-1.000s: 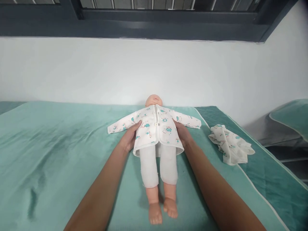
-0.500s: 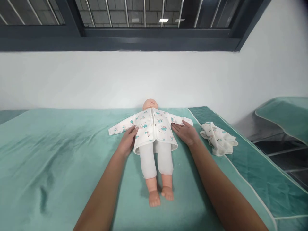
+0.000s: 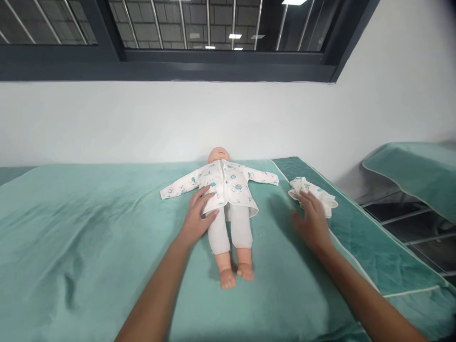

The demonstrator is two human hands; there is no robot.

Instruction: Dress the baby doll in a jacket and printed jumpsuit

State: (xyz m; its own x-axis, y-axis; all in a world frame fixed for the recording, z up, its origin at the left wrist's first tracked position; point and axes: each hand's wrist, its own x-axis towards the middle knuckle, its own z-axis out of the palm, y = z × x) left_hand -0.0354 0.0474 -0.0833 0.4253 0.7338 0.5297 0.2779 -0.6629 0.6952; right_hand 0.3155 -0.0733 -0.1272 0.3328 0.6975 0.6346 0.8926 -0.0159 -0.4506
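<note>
Doll: one baby doll [image 3: 228,204] is lying on its back on the green bed cover [image 3: 89,228], head toward the white wall [image 3: 142,123], its two bare feet pointing at the camera.
Clothes on doll: it is wearing one printed top [image 3: 224,183] with both sleeves spread out, and one pair of white leggings [image 3: 230,230].
Left hand: the left hand [image 3: 197,218] is lying flat on the doll's hip and the hem of the top, fingers stretched and slightly apart.
Right hand: the right hand [image 3: 313,221] is hovering over the cover, fingers loosely spread, fingertips at the edge of the crumpled garment [image 3: 311,192]; contact is unclear.
Loose items: one crumpled printed garment is lying near the doll's side.
Windows: two dark-framed panes [image 3: 213,28] are showing above the wall.
</note>
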